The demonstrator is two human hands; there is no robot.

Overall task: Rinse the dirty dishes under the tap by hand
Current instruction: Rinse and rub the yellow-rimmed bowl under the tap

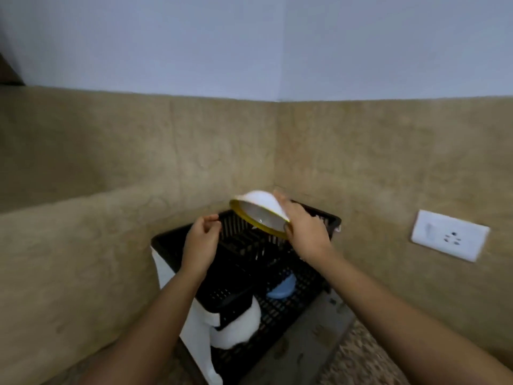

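Observation:
A white bowl with a yellow rim (pixel 261 211) is tilted mouth-down over the back of a black slotted dish rack (pixel 277 254). My right hand (pixel 304 229) grips the bowl at its right edge. To the bowl's left, my left hand (pixel 201 241) hovers over the rack with fingers loosely curled, holding nothing. Inside the rack lie a light blue dish (pixel 281 287) on the right and a white vessel (pixel 236 326) near the front. No tap or sink is in view.
The rack stands in a corner between beige tiled walls, on a white base (pixel 194 323). A white wall socket (pixel 449 235) is mounted on the right wall. A speckled countertop (pixel 358 357) runs along the bottom right.

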